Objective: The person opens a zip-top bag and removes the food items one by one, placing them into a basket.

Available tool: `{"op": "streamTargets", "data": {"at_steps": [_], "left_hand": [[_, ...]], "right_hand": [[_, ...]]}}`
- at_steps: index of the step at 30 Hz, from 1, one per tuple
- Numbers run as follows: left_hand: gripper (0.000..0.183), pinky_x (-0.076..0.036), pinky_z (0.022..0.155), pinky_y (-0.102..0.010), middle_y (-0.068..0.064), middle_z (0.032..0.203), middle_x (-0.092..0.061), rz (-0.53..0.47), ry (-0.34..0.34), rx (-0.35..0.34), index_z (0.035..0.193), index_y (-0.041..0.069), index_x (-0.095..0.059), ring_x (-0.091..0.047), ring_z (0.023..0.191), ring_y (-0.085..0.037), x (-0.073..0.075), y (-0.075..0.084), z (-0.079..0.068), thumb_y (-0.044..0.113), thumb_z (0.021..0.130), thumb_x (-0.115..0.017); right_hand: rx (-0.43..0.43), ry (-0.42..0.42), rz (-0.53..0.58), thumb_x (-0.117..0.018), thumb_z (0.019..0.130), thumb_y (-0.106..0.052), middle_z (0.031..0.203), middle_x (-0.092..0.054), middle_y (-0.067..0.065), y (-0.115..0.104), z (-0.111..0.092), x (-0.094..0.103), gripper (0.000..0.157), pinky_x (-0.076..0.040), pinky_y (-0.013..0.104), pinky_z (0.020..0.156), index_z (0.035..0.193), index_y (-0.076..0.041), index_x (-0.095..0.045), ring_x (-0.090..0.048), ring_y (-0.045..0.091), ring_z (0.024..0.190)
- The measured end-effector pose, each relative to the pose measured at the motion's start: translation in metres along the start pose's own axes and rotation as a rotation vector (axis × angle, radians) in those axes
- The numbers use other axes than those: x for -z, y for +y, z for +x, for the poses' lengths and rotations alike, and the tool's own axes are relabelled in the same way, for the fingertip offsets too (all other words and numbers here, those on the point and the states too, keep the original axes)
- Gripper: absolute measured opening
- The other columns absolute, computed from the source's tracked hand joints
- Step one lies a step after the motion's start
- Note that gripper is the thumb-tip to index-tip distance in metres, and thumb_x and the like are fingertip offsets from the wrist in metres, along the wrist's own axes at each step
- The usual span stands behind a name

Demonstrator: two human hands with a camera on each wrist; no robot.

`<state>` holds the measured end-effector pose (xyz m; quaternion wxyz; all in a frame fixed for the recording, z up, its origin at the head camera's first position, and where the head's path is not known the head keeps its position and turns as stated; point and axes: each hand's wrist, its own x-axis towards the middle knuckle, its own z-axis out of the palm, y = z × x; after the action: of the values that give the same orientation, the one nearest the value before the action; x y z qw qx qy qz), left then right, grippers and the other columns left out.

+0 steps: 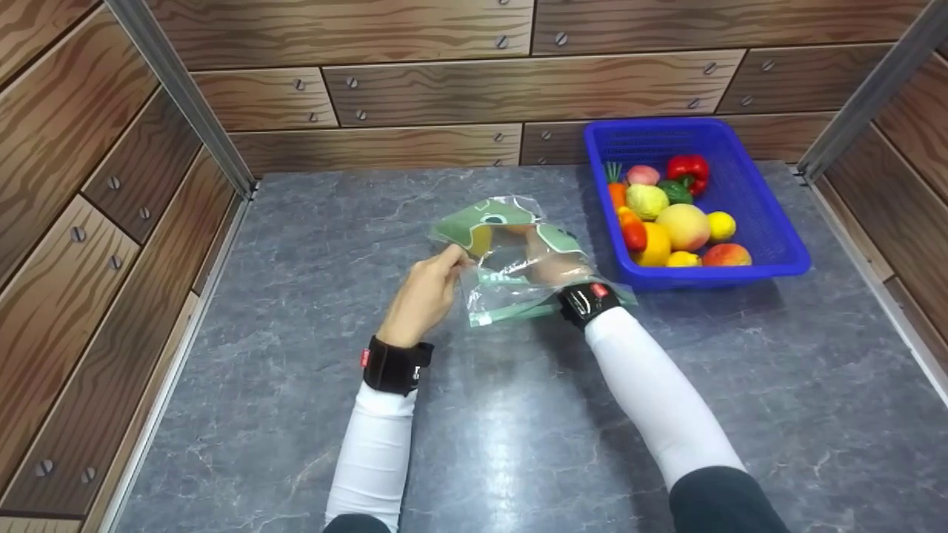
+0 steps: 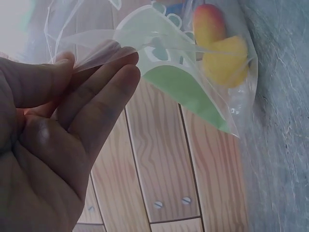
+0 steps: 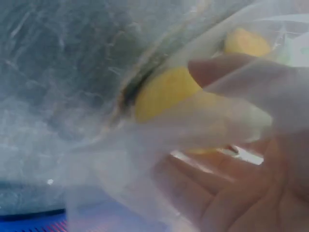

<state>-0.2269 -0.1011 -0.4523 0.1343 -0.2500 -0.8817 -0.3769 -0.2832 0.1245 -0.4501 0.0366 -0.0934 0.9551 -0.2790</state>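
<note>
My left hand pinches the edge of a clear plastic bag with green print, thumb against fingers; the left wrist view shows the film between them. My right hand reaches inside the bag, seen through the film. In the blurred right wrist view, its thumb and fingers lie around a yellow fruit, partly veiled by plastic. A second yellow piece lies farther off. A red-and-yellow mango and a yellow fruit touch each other within the bag in the left wrist view.
A blue basket stands at the back right, close to the bag. It holds several fruits and vegetables, among them a red pepper, a peach and a lemon. Wood-patterned walls border the grey tabletop.
</note>
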Motion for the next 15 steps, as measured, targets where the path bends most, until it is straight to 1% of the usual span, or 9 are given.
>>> {"op": "streamTargets", "data": {"at_steps": [2, 4, 6, 7, 9, 10, 12, 14, 15], "left_hand": [[0.007, -0.060, 0.079, -0.039, -0.007, 0.109, -0.077, -0.004, -0.003, -0.005, 0.104, 0.007, -0.064, -0.074, 0.096, -0.025, -0.0006, -0.0005, 0.0003, 0.004, 0.103, -0.058], [0.007, -0.060, 0.078, -0.039, -0.008, 0.109, -0.077, -0.007, -0.006, -0.003, 0.105, 0.007, -0.064, -0.074, 0.094, -0.026, -0.0013, -0.0010, 0.0007, 0.005, 0.103, -0.058], [0.008, -0.060, 0.079, -0.039, -0.009, 0.110, -0.077, -0.015, -0.010, 0.004, 0.105, 0.006, -0.065, -0.074, 0.095, -0.027, -0.0017, -0.0016, 0.0011, 0.003, 0.103, -0.058], [0.008, -0.060, 0.079, -0.040, -0.009, 0.110, -0.077, -0.020, -0.011, 0.006, 0.105, 0.006, -0.064, -0.074, 0.095, -0.029, -0.0016, -0.0018, 0.0013, 0.003, 0.103, -0.058], [0.009, -0.061, 0.079, -0.040, -0.011, 0.111, -0.076, -0.022, -0.011, 0.012, 0.106, 0.006, -0.064, -0.074, 0.095, -0.030, -0.0016, -0.0023, 0.0016, 0.001, 0.102, -0.058], [0.009, -0.061, 0.080, -0.041, -0.011, 0.111, -0.076, -0.020, -0.010, 0.015, 0.106, 0.005, -0.064, -0.074, 0.096, -0.030, -0.0015, -0.0026, 0.0016, 0.000, 0.102, -0.058], [0.009, -0.061, 0.080, -0.041, -0.012, 0.111, -0.076, -0.013, -0.005, 0.016, 0.106, 0.006, -0.063, -0.074, 0.097, -0.030, -0.0010, -0.0030, 0.0015, 0.000, 0.102, -0.057], [0.010, -0.061, 0.081, -0.040, -0.011, 0.111, -0.076, -0.002, 0.002, 0.014, 0.107, 0.006, -0.063, -0.074, 0.097, -0.029, -0.0008, -0.0037, 0.0012, 0.000, 0.102, -0.057], [0.010, -0.061, 0.081, -0.040, -0.011, 0.110, -0.076, 0.002, 0.006, 0.012, 0.107, 0.006, -0.063, -0.074, 0.097, -0.029, -0.0008, -0.0042, 0.0008, 0.000, 0.102, -0.057]], "right_hand": [[-0.017, 0.016, 0.033, -0.035, 0.111, -0.022, 0.136, -0.062, 0.024, 0.0017, 0.0002, -0.0011, 0.040, -0.046, 0.051, 0.110, 0.142, -0.006, -0.056, -0.059, 0.042, 0.127], [0.001, 0.023, 0.025, -0.035, 0.110, -0.021, 0.135, -0.062, 0.025, 0.0038, -0.0002, -0.0017, 0.040, -0.045, 0.052, 0.110, 0.138, -0.004, -0.058, -0.058, 0.043, 0.127], [0.049, 0.023, -0.013, -0.050, 0.105, -0.021, 0.129, -0.065, 0.025, 0.0053, 0.0003, -0.0018, 0.033, -0.047, 0.051, 0.109, 0.127, 0.000, -0.062, -0.060, 0.043, 0.122], [0.068, 0.023, -0.024, -0.055, 0.101, -0.020, 0.123, -0.067, 0.025, 0.0060, 0.0008, -0.0020, 0.030, -0.048, 0.051, 0.106, 0.120, 0.002, -0.064, -0.063, 0.043, 0.117], [0.119, 0.039, -0.020, -0.061, 0.094, -0.016, 0.112, -0.068, 0.022, 0.0076, 0.0007, -0.0027, 0.026, -0.051, 0.050, 0.101, 0.111, 0.003, -0.065, -0.065, 0.040, 0.108], [0.120, 0.022, 0.005, -0.061, 0.095, -0.017, 0.110, -0.068, 0.021, 0.0080, -0.0009, -0.0025, 0.027, -0.051, 0.049, 0.100, 0.113, 0.002, -0.064, -0.065, 0.039, 0.105], [0.093, 0.023, 0.086, -0.057, 0.097, -0.019, 0.108, -0.067, 0.019, 0.0086, -0.0032, -0.0034, 0.024, -0.050, 0.047, 0.099, 0.111, 0.001, -0.063, -0.063, 0.036, 0.102], [0.065, 0.019, 0.168, -0.052, 0.101, -0.020, 0.112, -0.066, 0.018, 0.0087, -0.0070, -0.0039, 0.029, -0.049, 0.047, 0.101, 0.118, 0.000, -0.062, -0.061, 0.034, 0.105], [0.047, -0.010, 0.199, -0.052, 0.102, -0.021, 0.116, -0.066, 0.019, 0.0079, -0.0084, -0.0036, 0.030, -0.048, 0.047, 0.103, 0.122, 0.000, -0.061, -0.061, 0.034, 0.108]]}}
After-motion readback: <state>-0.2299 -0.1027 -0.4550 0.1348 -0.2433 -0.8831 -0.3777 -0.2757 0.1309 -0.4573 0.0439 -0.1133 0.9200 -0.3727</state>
